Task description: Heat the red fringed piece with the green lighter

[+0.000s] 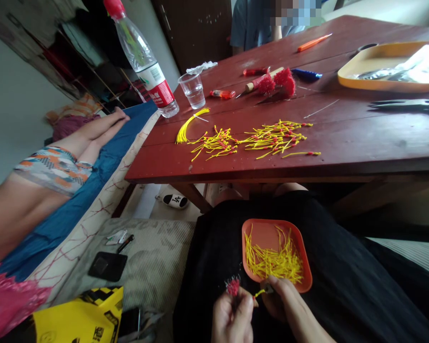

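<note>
My left hand is closed around a small red fuzzy tuft at the bottom of the view. My right hand pinches one short yellow strand, its tip close to the tuft. Both hands hover over my black-clothed lap. Just above them an orange square tray rests on my lap, holding several loose yellow strands.
A dark red wooden table carries piles of yellow strands with red tips, red tufts, lighters, a plastic cup, a water bottle and a yellow tray. A person lies at left on a blue mat; another sits behind the table.
</note>
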Motion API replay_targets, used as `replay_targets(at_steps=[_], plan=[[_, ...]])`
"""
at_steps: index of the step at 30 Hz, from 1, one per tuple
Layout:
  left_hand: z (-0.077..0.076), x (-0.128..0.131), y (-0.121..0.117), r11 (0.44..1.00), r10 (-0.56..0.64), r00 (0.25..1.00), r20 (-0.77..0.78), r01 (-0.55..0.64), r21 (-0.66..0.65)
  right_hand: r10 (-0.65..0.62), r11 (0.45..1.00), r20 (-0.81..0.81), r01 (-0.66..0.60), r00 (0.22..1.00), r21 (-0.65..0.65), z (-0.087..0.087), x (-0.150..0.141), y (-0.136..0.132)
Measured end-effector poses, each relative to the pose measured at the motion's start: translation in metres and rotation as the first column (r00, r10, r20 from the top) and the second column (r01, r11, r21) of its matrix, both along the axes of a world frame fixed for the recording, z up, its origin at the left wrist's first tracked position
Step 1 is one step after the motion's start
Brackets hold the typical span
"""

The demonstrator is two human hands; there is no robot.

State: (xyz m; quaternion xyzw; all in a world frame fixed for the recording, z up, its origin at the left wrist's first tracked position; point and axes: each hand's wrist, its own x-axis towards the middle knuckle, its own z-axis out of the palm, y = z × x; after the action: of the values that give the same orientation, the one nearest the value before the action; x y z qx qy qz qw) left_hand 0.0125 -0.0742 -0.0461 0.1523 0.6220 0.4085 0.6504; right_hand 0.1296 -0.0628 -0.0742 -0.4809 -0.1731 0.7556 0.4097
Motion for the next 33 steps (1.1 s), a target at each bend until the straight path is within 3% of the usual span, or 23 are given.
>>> replay_targets(at_steps=[6,18,33], plan=[[0.004,0.001,0.003,1.000,-0.011,0.999,0.042,0.011,-0.011,0.150,0.989,-0.144,-0.148,0.978,0.021,-0.011,-0.006,0.004],[-0.001,0.000,0.001,1.000,-0.015,0.999,0.030,0.016,-0.023,-0.109,0.988,0.017,0.110,0.994,-0.104,0.010,-0.001,-0.001],[0.004,0.002,0.004,1.000,-0.024,1.000,0.015,0.024,0.005,-0.118,0.991,0.096,0.124,0.988,-0.059,0.004,-0.004,-0.004]])
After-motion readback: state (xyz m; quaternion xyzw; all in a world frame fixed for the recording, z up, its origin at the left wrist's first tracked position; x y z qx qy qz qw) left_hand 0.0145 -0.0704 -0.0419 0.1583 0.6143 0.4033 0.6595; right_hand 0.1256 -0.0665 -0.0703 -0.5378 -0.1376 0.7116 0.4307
